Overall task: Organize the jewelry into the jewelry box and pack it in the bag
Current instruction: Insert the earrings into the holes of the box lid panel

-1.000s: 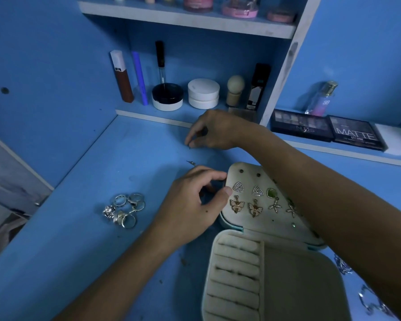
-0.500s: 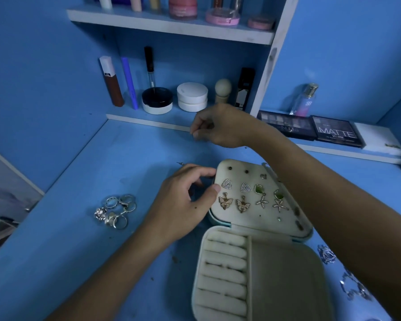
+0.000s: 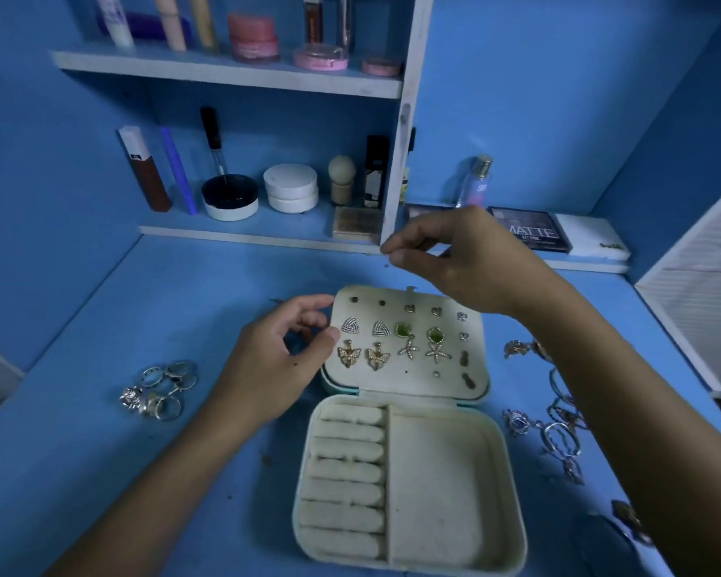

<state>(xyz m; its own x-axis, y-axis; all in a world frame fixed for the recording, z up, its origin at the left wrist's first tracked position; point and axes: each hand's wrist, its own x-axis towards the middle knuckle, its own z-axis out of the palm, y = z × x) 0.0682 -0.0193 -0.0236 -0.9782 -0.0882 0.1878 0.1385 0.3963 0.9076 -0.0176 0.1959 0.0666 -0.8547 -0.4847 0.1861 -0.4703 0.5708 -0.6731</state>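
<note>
Blue table, open jewelry box, ring pile left, chains right

The bench and wall are bright blue. The jewelry box is cream inside with a teal edge. Its earrings are gold butterflies, silver triangles and green stones. The rings are silver. Pink jars line the white-edged shelf.
</note>
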